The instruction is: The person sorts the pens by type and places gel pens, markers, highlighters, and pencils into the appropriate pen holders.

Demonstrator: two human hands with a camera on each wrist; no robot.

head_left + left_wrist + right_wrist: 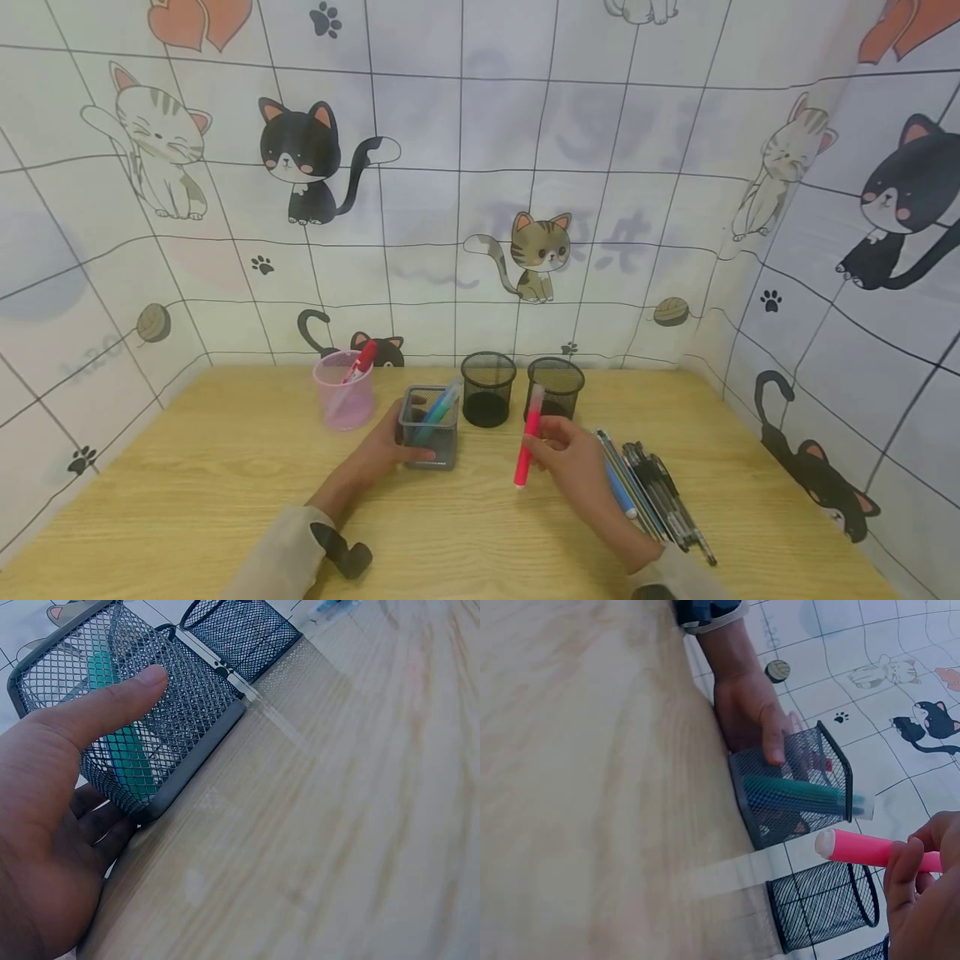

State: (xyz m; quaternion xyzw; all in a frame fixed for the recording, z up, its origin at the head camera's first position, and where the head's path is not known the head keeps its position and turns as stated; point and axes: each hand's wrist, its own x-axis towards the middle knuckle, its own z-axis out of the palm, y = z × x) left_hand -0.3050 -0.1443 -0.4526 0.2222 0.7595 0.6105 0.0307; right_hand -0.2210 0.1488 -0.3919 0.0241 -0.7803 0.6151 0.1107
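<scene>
Patterned wall cover (pixel 420 192) around a wood-grain bench (pixel 225 483)

Dark grid lines cross the white wall cover, which rises behind the bench and at both sides. Its print shows a brown striped cat (pixel 540 250), a black-and-white cat (pixel 302 146), a pale cat (pixel 161 133) farther left, orange hearts (pixel 176 21) up high, scattered paw prints (pixel 326 20) and yarn balls (pixel 153 323).

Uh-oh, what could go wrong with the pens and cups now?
The pink marker might slip from the right hand. Loose pens lie close beside that arm, so a bump might roll them. The left hand could knock its square mesh cup into the nearby round black cup.
</scene>
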